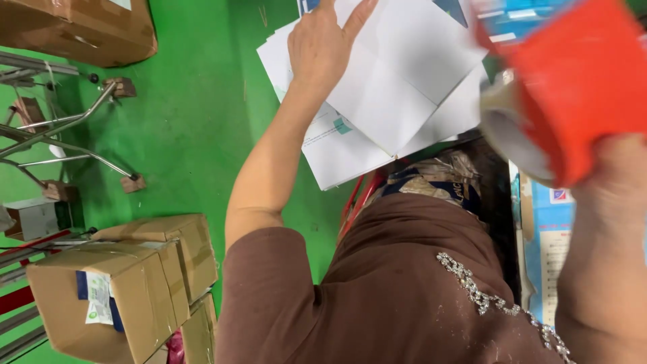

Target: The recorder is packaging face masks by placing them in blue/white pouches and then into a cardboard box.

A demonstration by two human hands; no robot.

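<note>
White flattened carton (397,87) — left hand (320,44) pressed open-fingered on it, right hand (617,175) clasping a red tape dispenser (579,81) — over green floor (195,121).

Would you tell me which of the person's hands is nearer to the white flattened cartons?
The left. The left hand rests flat on the white flattened cartons. The right hand is off to their right, gripping a red tape dispenser.

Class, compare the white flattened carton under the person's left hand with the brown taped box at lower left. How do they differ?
The white flattened carton lies open and flat; the brown taped box is folded up and sealed. The carton is plain white under the left hand; the box is untouched and carries a label. Both appear to be cardboard.
</note>
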